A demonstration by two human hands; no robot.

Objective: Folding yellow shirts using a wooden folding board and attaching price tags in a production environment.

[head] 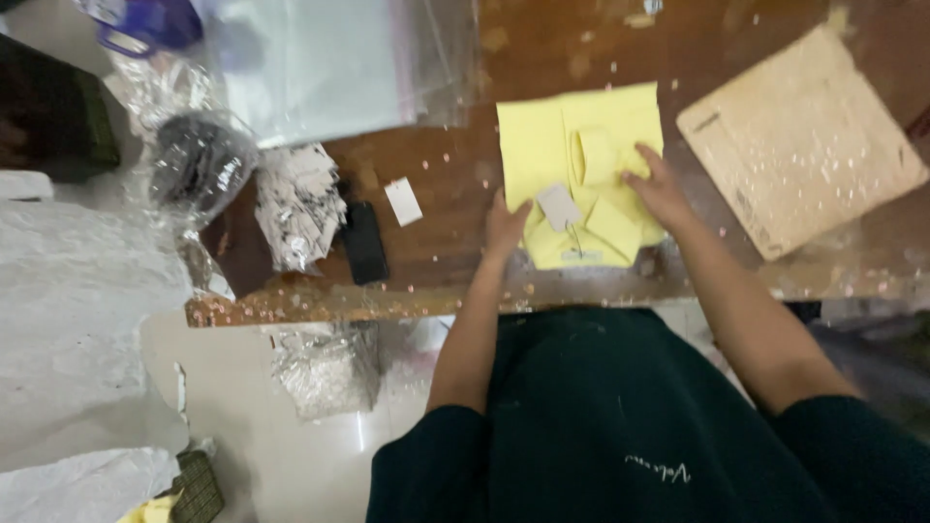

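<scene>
A folded yellow shirt (557, 145) lies on the brown wooden table (455, 174), collar end toward me, with a small pale tag (559, 207) hanging at the collar. My left hand (505, 227) rests flat on the shirt's near left edge beside the tag. My right hand (657, 186) presses on the right side of the shirt, fingers spread toward the folded sleeve. Neither hand grips anything that I can see.
A tan board (799, 136) lies at the right. Clear plastic bags (329, 58) lie at the back left, a dark phone (364, 242) and a white label (403, 201) left of the shirt, crumpled plastic (295, 203) nearby. White bags (77, 320) sit on the floor.
</scene>
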